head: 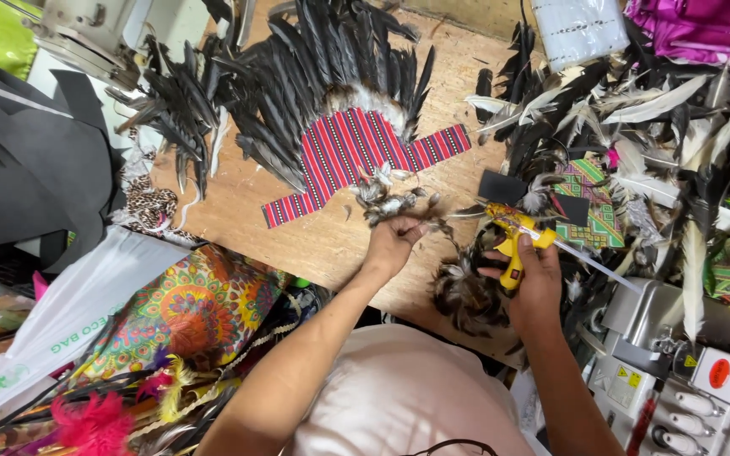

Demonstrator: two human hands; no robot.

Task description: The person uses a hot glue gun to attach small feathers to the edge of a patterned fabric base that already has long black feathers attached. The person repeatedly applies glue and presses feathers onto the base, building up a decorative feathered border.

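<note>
My left hand (393,243) pinches a small bunch of grey-brown feathers (388,199) just below the red striped fabric band (356,152) of a headdress fanned with long black feathers (314,76), lying flat on the wooden table (238,203). My right hand (534,283) grips a yellow glue gun (517,241) with a clear glue stick (593,263) poking out behind; its nozzle points left toward the feather bunch. A clump of dark brown feathers (464,291) lies under and between my hands.
A heap of black and white feathers (635,118) and patterned cloth pieces (593,211) fills the right side. Black foam pieces (500,187) lie near the gun. A sewing machine (103,25) stands top left, a white machine (694,380) bottom right, colourful fabric (187,312) and pink feathers (86,422) bottom left.
</note>
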